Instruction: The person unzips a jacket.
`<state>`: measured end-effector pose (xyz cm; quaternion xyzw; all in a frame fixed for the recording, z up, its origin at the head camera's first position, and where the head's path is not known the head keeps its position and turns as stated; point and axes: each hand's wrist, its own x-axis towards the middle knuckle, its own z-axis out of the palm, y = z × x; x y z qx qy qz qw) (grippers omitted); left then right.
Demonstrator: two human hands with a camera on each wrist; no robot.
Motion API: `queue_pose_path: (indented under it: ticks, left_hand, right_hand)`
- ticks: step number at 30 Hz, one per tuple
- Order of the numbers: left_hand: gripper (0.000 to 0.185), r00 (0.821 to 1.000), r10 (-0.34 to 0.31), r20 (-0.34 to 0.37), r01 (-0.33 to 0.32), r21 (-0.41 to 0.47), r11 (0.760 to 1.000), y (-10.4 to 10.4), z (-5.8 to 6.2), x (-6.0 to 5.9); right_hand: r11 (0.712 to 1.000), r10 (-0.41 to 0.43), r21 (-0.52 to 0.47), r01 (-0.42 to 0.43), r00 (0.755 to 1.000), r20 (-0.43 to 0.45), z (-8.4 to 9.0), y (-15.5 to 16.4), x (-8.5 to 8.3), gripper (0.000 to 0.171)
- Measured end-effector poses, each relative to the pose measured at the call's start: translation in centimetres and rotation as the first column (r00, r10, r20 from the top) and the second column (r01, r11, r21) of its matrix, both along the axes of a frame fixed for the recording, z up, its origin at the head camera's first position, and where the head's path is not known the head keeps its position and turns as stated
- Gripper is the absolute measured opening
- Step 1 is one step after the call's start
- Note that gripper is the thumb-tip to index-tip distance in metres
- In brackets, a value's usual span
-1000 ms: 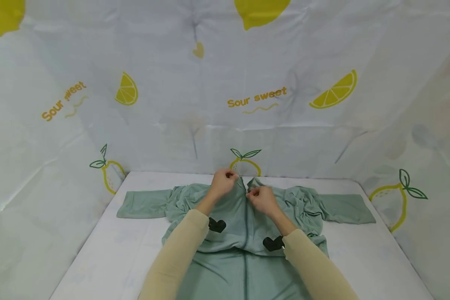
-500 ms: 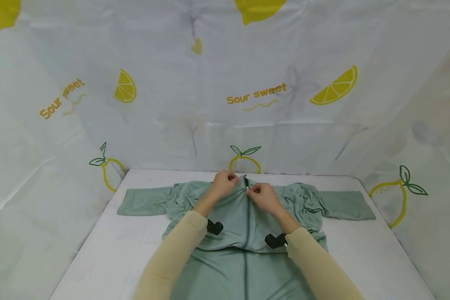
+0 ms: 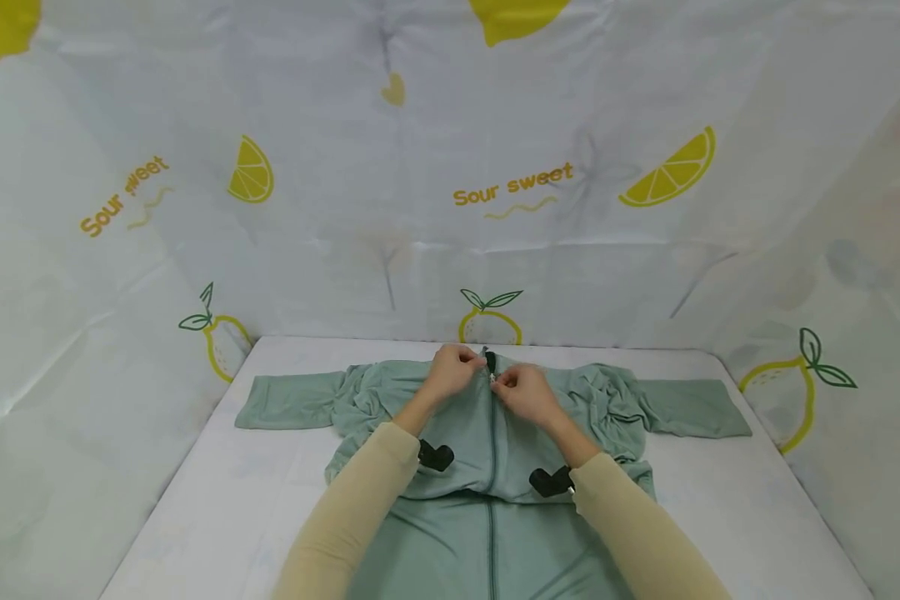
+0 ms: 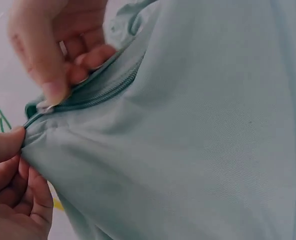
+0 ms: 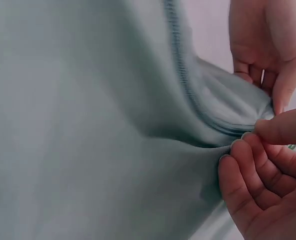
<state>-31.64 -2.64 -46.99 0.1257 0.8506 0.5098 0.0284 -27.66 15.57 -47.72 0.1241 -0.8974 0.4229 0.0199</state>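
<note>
A sage-green zip-up jacket lies spread face up, its two sleeves pointing left and right. At the neck edge my left hand pinches the top corner of the front beside the zipper; in the left wrist view this hand has thumb and fingers on the fabric's tip. Just to its right, my right hand pinches the small metal zipper pull near the zipper's top. The right wrist view has the right hand with thumb against fingertips at the zipper. The pull is hidden there by the fingers.
The jacket lies on a white table. A white sheet with lemon prints rises behind and on both sides. Black wrist devices sit below each hand, over the jacket. The bunched sleeves stretch toward the table's sides.
The two collar edges, apart at first, have come together at the top. The right hand and zipper pull have shifted slightly upward; the left hand has moved a little right, closer to the zipper.
</note>
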Motion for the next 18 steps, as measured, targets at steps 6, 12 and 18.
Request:
queue_pose_path:
  ticks: [6,12,18]
  left_hand:
    - [0.02,0.995,0.096,0.009,-0.096,0.062,0.993,-0.4,0.1,-0.3]
    - [0.026,0.996,0.088,-0.025,-0.089,-0.048,0.995,-0.8,-0.2,0.2]
    - [0.039,0.993,-0.112,0.045,0.115,-0.063,0.991,-0.9,-0.3,1.2]
  right_hand:
    - [0.997,0.073,0.029,-0.074,0.996,0.046,0.2,0.1,0.9,0.024]
    - [0.999,0.046,-0.027,-0.044,0.996,0.083,0.4,0.5,1.3,0.019]
    - [0.998,0.021,-0.054,-0.014,0.993,0.119,0.6,0.7,1.3,0.018]
